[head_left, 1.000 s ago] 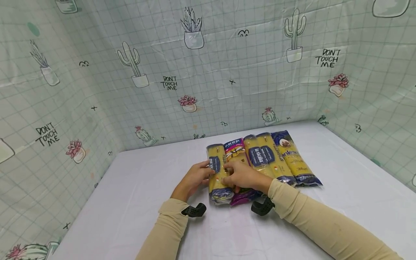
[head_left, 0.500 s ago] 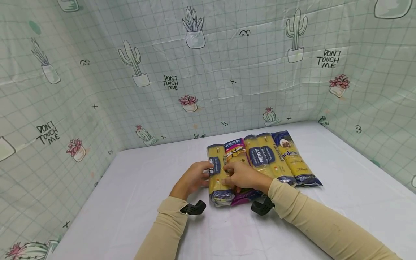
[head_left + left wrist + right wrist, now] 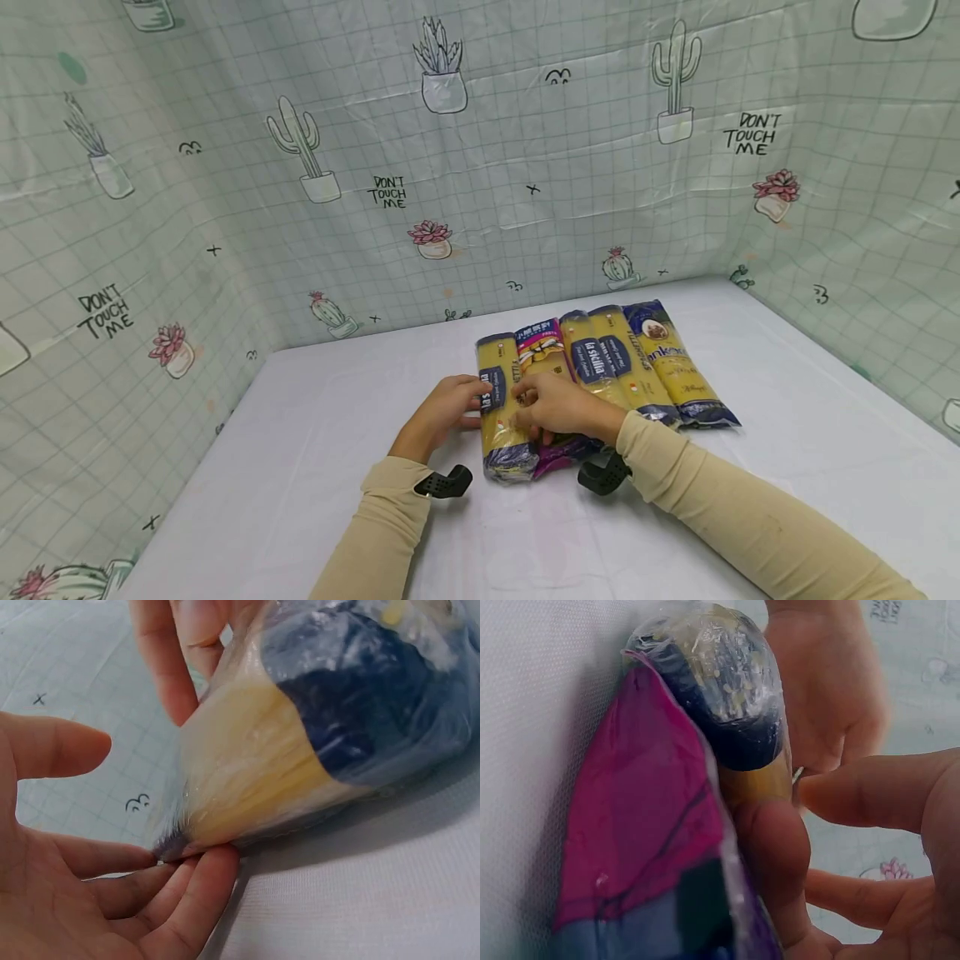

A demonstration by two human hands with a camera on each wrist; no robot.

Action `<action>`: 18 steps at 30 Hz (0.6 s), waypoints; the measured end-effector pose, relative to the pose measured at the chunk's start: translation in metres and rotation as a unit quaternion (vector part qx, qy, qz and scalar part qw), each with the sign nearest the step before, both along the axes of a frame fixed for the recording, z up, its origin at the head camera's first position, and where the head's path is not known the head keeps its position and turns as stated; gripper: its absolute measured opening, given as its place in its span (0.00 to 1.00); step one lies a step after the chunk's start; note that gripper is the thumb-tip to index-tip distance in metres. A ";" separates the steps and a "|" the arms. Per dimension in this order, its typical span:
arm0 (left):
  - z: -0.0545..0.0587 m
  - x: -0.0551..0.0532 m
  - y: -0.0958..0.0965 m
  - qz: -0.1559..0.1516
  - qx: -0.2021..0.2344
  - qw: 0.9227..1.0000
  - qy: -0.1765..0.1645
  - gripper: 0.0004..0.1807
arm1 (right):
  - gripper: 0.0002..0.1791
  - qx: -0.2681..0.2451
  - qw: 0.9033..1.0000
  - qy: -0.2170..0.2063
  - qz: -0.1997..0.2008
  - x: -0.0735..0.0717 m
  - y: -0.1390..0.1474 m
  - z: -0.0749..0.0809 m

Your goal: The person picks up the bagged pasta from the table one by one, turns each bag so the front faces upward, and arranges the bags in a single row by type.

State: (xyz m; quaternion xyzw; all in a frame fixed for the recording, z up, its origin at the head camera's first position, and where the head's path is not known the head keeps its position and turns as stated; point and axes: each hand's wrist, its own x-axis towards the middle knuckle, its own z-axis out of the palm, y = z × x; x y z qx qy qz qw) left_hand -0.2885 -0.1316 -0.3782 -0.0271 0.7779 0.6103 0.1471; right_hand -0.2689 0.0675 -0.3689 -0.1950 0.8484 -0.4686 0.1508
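A yellow spaghetti pack (image 3: 498, 443) with a dark blue label and ends lies leftmost in a row on the white table. My right hand (image 3: 564, 406) pinches its right side; in the right wrist view the thumb (image 3: 877, 791) is over the pack and a finger (image 3: 772, 844) is wedged between it and the magenta pasta pack (image 3: 634, 802). At the pack's left side is my left hand (image 3: 442, 410). In the left wrist view its fingers (image 3: 202, 904) touch the pack's lower edge, while the thumb (image 3: 64, 746) stands apart from it.
To the right lie the magenta pasta pack, two la sicilia spaghetti packs (image 3: 590, 350) side by side, and a blue-and-yellow pack (image 3: 678, 367). A patterned curtain (image 3: 487, 167) rises behind the white table (image 3: 315, 450).
The leftmost spaghetti pack has shifted slightly toward me and more of its label shows. My left fingers have eased back from its top. The right hand stays nearly in place.
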 end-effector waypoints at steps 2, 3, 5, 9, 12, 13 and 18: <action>0.001 0.001 0.000 0.000 -0.009 1.000 0.005 0.26 | 0.26 0.002 1.000 0.005 0.004 -0.001 0.001 0.001; 0.001 0.001 -0.001 -0.001 -0.014 1.000 0.008 0.27 | 0.25 0.003 1.000 0.006 0.004 -0.001 0.002 0.001; 0.000 0.001 -0.001 0.000 -0.027 0.999 0.018 0.27 | 0.22 0.002 1.000 0.009 0.004 -0.001 0.004 0.002; -0.001 0.002 -0.003 0.007 -0.052 0.998 0.038 0.24 | 0.18 0.000 1.000 0.012 -0.003 -0.003 0.007 0.004; -0.001 0.001 -0.004 0.009 -0.059 0.997 0.045 0.23 | 0.17 0.001 1.000 0.016 -0.003 -0.003 0.008 0.005; -0.001 0.001 -0.005 0.008 -0.059 0.997 0.045 0.22 | 0.17 0.001 1.000 0.018 -0.003 -0.004 0.008 0.005; -0.002 -0.002 -0.006 0.014 -0.073 0.996 0.043 0.21 | 0.16 -0.001 1.000 0.016 -0.002 -0.005 0.008 0.004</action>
